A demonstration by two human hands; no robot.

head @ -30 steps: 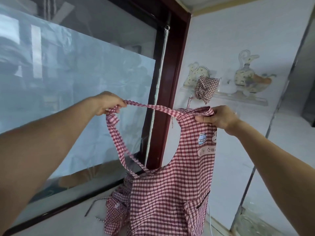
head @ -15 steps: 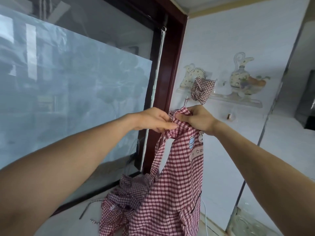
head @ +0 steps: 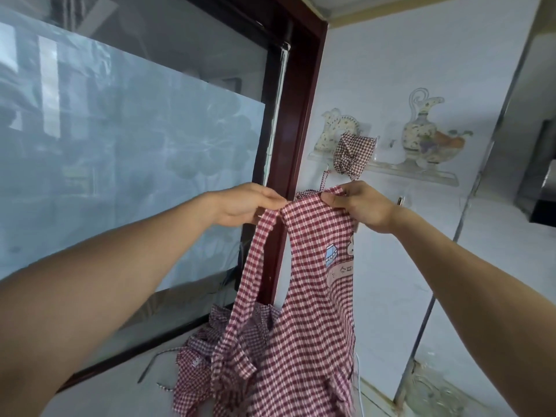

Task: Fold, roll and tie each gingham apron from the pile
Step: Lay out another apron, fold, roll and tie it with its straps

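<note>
Hanging upright in front of a frosted window (head: 120, 164) and dark red frame (head: 301, 115), filling the lower middle: a red-and-white gingham apron (head: 316, 311), long axis running straight down from the hands, lower hem cut off by the bottom edge. Behind it, heaping on the pale surface (head: 114, 395), more gingham cloth, the pile (head: 195, 365), partly hidden by the raised apron. Gripping the bib's top edge from the right, the right hand (head: 361, 206), fingers curled over the fabric. Pinching the neck strap (head: 255, 266) just beside it, the left hand (head: 243, 206), fingertips closed on the strap's top. Both hands sitting near each other at equal height, neither clearly nearer. Hanging on the tiled wall beyond, another small gingham bundle (head: 352, 155); whether tied, hard to tell. Waist ties not clearly showing.
</note>
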